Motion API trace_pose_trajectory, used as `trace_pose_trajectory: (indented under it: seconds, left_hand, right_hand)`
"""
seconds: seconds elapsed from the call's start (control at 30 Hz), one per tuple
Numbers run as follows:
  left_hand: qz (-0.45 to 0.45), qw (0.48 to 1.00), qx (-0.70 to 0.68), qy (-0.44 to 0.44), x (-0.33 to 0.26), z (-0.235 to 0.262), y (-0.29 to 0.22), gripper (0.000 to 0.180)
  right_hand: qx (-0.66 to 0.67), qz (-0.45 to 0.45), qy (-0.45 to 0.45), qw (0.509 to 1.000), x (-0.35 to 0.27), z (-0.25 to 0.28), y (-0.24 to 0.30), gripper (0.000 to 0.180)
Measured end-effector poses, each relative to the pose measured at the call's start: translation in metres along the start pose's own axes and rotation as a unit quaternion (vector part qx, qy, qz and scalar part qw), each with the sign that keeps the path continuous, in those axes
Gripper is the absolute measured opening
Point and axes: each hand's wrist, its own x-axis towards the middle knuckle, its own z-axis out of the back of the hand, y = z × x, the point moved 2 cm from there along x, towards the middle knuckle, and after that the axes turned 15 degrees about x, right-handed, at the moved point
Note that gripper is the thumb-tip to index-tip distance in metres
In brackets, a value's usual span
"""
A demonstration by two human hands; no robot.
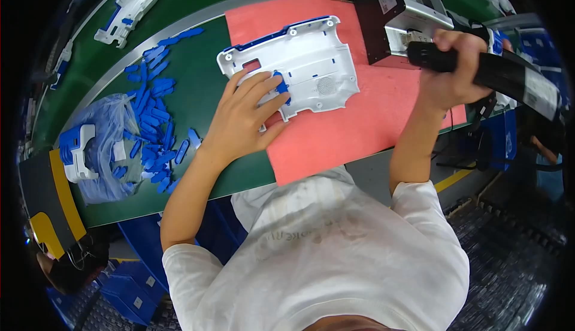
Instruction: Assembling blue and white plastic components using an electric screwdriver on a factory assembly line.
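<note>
A white plastic housing half (299,70) with a blue edge strip lies hollow side up on the red mat. My left hand (239,112) rests over its left part, fingers spread. The fingertips press on a small blue plastic piece (281,88) inside the housing; part of that piece is hidden by them. My right hand (458,70) is wrapped round a thick black handheld tool (500,79) with a pale label, raised off to the right of the housing. The tool's blunt end points left, towards a black and silver machine; its exact kind I cannot tell.
Many loose blue plastic pieces (150,121) lie left on the green bench, beside a clear plastic bag (108,112) and a white-and-blue part (78,151). Another white housing (129,13) sits at the far left. The black and silver machine (401,16) stands on the red mat (335,145).
</note>
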Motion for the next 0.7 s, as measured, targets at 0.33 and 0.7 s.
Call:
trace_pose_trajectory:
  seconds: [0.33,0.7]
  left_hand:
    - [0.022,0.999,0.033,0.008,0.005,-0.002,-0.006,0.039]
    - [-0.003,1.0,-0.008,-0.001,0.006,-0.017,0.009,0.037]
  right_hand:
    - [-0.052,-0.043,0.0,0.998,0.035,0.052,0.029,0.047]
    - [-0.213,-0.097,0.04,0.971,-0.001,0.036,0.001,0.043]
